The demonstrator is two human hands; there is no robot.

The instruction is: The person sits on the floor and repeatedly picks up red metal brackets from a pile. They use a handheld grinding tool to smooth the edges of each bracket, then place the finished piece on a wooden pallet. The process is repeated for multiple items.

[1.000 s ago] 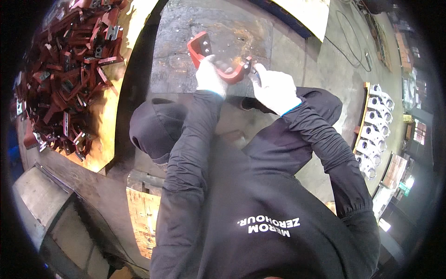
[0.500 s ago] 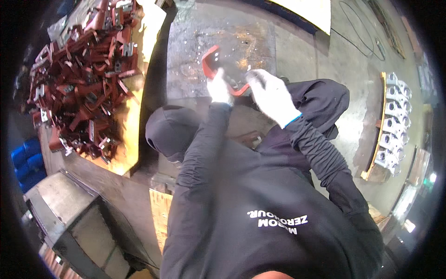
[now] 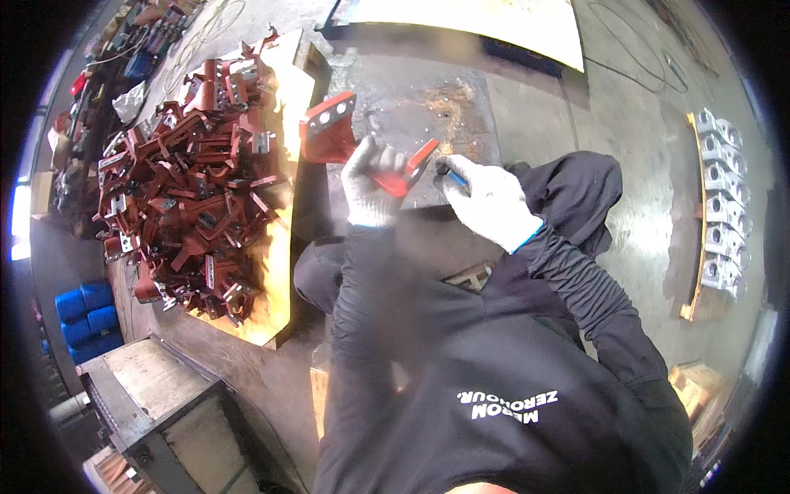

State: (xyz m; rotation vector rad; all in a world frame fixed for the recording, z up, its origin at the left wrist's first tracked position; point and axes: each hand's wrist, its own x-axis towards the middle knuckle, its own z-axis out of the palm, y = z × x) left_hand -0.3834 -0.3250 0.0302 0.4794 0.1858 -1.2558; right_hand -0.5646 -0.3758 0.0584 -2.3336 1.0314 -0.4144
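Observation:
My left hand [image 3: 370, 198], in a white knit glove, is closed around the middle of a red-painted metal bracket [image 3: 329, 140]. The bracket is bent, and its far left flange has round holes. Its other end points up toward my right hand [image 3: 492, 202], also gloved in white. That hand's fingers are closed around a small dark-and-blue object [image 3: 455, 177], mostly hidden, just right of the bracket's end. Both hands are above the near part of a worn, dark metal plate [image 3: 453, 90].
A big heap of red brackets [image 3: 189, 189] lies on a wooden board [image 3: 280, 280] at the left. Silvery castings [image 3: 720, 214] line a wooden strip at the right. A metal cabinet [image 3: 156, 387] and blue containers [image 3: 89, 317] are at lower left. A pale-topped table [image 3: 469, 16] stands ahead.
The bracket has moved up and left in my left hand and now shows its holed flange. My right hand stays near its other end. The whole view has shifted, with the heap now further right.

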